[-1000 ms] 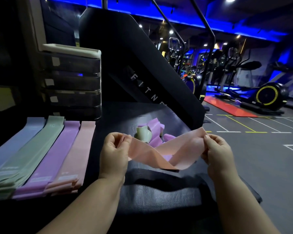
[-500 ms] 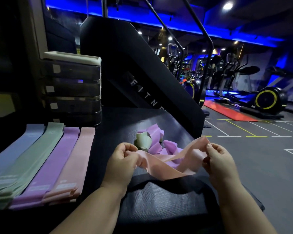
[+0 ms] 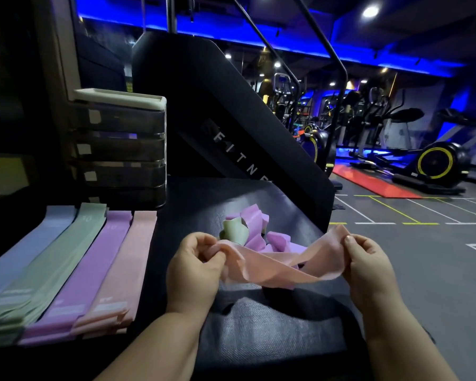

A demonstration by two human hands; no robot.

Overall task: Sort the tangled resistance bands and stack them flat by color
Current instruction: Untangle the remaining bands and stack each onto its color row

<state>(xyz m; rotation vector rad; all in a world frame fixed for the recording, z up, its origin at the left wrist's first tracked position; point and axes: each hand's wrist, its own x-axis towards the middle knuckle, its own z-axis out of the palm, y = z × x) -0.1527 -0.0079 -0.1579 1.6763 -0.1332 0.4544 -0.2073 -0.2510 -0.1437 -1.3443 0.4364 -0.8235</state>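
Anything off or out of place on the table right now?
Two things. The pink band, pinched between left hand and right hand, is twisted, not flat. Behind it, purple bands and a green band lie in a tangled heap. The four stacks at left lie flat, sorted by colour.
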